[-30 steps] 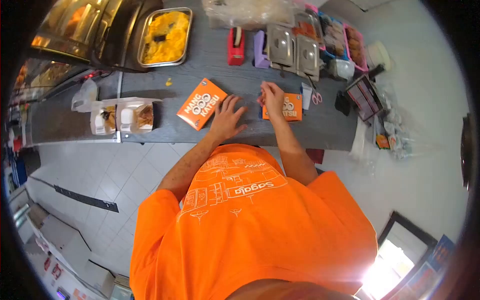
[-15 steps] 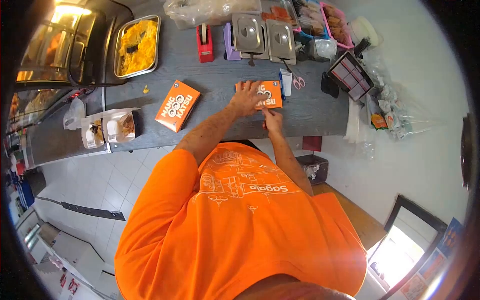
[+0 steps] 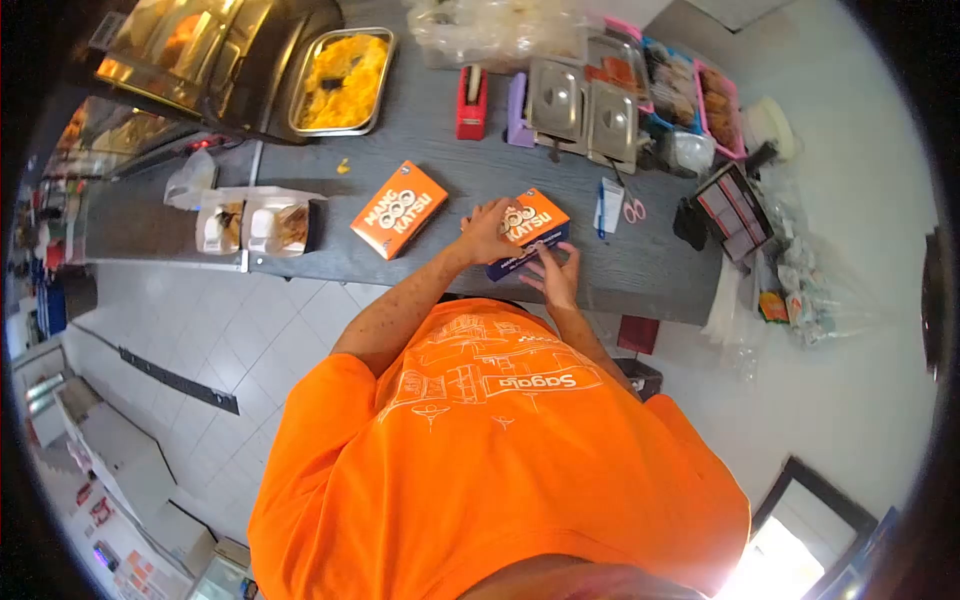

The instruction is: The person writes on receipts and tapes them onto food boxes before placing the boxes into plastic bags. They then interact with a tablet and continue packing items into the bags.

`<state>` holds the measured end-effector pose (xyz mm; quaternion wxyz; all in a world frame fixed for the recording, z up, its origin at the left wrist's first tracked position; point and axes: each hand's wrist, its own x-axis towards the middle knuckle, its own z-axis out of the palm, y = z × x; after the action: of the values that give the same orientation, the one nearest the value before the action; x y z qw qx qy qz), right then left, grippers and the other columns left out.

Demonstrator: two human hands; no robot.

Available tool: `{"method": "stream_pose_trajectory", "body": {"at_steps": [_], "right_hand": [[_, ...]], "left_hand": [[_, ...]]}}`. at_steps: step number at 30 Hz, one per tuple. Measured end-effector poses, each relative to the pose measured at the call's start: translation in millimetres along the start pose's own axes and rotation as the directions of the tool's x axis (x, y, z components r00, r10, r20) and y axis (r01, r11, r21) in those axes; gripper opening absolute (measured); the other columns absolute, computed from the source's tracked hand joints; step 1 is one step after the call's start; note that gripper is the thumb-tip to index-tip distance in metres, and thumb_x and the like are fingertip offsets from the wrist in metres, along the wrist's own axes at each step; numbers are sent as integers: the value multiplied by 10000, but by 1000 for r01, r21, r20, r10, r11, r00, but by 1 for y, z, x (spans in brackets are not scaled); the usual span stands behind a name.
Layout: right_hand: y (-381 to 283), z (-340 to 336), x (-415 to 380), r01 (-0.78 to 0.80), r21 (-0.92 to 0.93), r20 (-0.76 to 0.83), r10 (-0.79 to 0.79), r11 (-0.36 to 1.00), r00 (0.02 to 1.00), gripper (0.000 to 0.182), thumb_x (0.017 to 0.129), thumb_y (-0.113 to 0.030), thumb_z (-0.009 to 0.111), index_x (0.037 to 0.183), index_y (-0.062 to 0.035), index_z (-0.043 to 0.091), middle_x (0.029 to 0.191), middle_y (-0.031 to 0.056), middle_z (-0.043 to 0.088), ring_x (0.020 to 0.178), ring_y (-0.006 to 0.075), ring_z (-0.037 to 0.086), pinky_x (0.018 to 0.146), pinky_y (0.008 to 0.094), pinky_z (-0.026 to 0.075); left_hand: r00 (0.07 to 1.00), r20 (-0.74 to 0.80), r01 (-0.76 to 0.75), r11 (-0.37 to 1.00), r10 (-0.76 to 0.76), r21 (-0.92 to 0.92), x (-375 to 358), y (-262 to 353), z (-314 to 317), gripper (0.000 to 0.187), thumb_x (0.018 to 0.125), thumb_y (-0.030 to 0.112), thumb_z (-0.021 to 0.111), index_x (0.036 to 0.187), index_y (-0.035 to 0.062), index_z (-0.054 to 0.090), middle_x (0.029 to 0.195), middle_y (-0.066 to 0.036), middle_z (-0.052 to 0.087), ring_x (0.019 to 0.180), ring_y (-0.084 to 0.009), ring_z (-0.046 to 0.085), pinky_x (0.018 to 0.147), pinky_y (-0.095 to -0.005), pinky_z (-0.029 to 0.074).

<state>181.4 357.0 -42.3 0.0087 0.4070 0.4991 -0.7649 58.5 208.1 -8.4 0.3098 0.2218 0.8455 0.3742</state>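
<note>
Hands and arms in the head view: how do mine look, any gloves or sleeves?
Left hand and right hand are bare, with no gloves visible. The forearms are uncovered, below the short, loose sleeves of an orange T-shirt with white line drawings and lettering.

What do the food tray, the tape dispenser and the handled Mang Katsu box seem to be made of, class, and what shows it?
Food tray: silvery metal, perhaps stainless steel; its rim shines.
Tape dispenser: probably smooth plastic, given the even red body.
Mang Katsu box: likely smooth printed card, with flat panels and crisp edges.
</note>
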Motion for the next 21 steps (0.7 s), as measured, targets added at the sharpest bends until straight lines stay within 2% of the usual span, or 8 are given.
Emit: {"method": "stream_pose_trajectory", "body": {"at_steps": [5, 7, 12, 13, 14, 15, 17, 21], "right_hand": [[-27, 78, -20, -11, 91, 70, 5, 996, 998, 816, 813, -327, 741, 1344, -160, 143, 1355, 204, 380, 1057, 382, 564, 743, 553, 536], [-31, 108, -13, -39, 53, 190, 28, 998, 981, 818, 813, -309, 738, 1348, -153, 139, 1339, 207, 403, 1037, 364, 576, 725, 531, 545], [10, 175, 7, -3, -66, 252, 20, 998, 968, 743, 800, -251, 753, 1299, -139, 214, 1205, 175, 483, 1031, 317, 584, 678, 482, 570], [16, 186, 3, 5, -82, 232, 14, 997, 973, 726, 796, -237, 759, 1285, -138, 232, 1170, 160, 499, 1048, 305, 575, 674, 473, 572], [67, 184, 41, 197, -144, 241, -159, 970, 957, 712, 777, -230, 779, 1270, -127, 275, 1103, 139, 533, 1063, 252, 549, 664, 432, 580], [51, 185, 27, 195, -321, 229, -124, 927, 965, 576, 790, -279, 769, 1198, -93, 407, 1060, 144, 554, 1034, 233, 545, 746, 410, 545], [49, 165, 27, 551, -609, 283, -493, 570, 823, 386, 807, -318, 746, 1026, -60, 559, 1007, 135, 576, 947, 252, 571, 819, 382, 476], [7, 62, 59, 581, -725, 61, -806, 369, 588, 251, 839, -290, 696, 856, -42, 660, 889, 105, 643, 880, 279, 595, 832, 387, 437]], "left_hand": [[938, -275, -146, 958, 214, 247, -48, 4, -52, 804, 575, 367, 815, 1289, 180, 495, 1350, -163, 481, 1229, -396, 413, 1007, -560, 323], [946, -280, -217, 962, 165, -166, -59, -10, -103, 736, 699, 379, 773, 1312, 100, 477, 1304, -176, 529, 1233, -335, 461, 1050, -448, 333], [924, -371, -16, 961, -91, -277, -37, -163, -166, 596, 939, 467, 523, 1305, -2, 488, 1298, -125, 559, 1178, -201, 529, 1012, -359, 395], [973, -95, 135, 847, -213, -513, -43, -166, -168, 643, 926, 510, 520, 1328, 10, 473, 1223, -125, 597, 1138, -194, 553, 992, -341, 409], [942, 219, 334, 675, -252, -658, -44, -162, -163, 690, 914, 553, 517, 1351, 21, 459, 1149, -126, 635, 1099, -186, 578, 972, -323, 423], [955, 216, 295, 693, -202, -657, -49, -142, -160, 645, 901, 486, 595, 1334, 25, 468, 1147, -88, 631, 1068, -146, 582, 944, -313, 454], [974, 162, 222, 783, -156, -581, -55, -126, -138, 574, 886, 336, 676, 1314, 24, 455, 1141, -82, 634, 996, -148, 617, 848, -300, 507], [983, 36, 147, 653, -180, -743, -65, -109, -80, 531, 871, 200, 705, 1298, 31, 437, 1109, -76, 642, 921, -144, 637, 764, -283, 532]]}}
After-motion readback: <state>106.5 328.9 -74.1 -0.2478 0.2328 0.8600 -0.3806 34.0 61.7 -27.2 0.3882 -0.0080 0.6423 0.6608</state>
